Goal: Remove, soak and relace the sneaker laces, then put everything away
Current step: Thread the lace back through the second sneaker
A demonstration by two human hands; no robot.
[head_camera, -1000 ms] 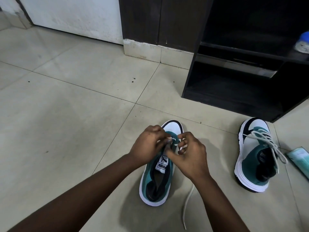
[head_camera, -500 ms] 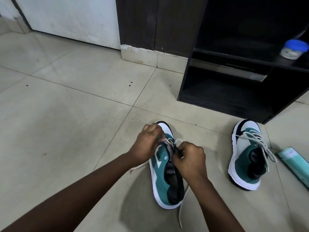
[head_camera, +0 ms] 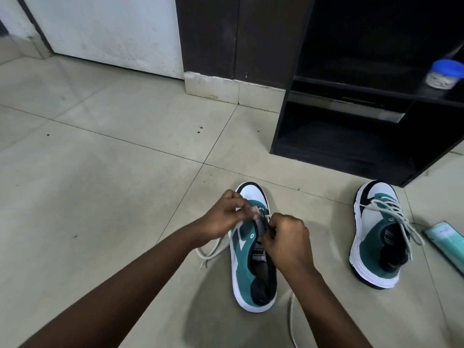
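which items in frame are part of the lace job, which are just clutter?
In the job:
- teal-and-white sneaker being worked on
- its loose white lace
- left hand and right hand, both at the eyelets
- second teal-and-white sneaker, laced

Lying about:
- blue-lidded small jar on the dark wooden shelf unit
- pale green flat packet on the floor

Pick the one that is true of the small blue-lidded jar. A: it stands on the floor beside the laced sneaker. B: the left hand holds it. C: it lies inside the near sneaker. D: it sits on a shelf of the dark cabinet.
D: the blue-lidded jar sits on a shelf of the dark cabinet, above the floor.
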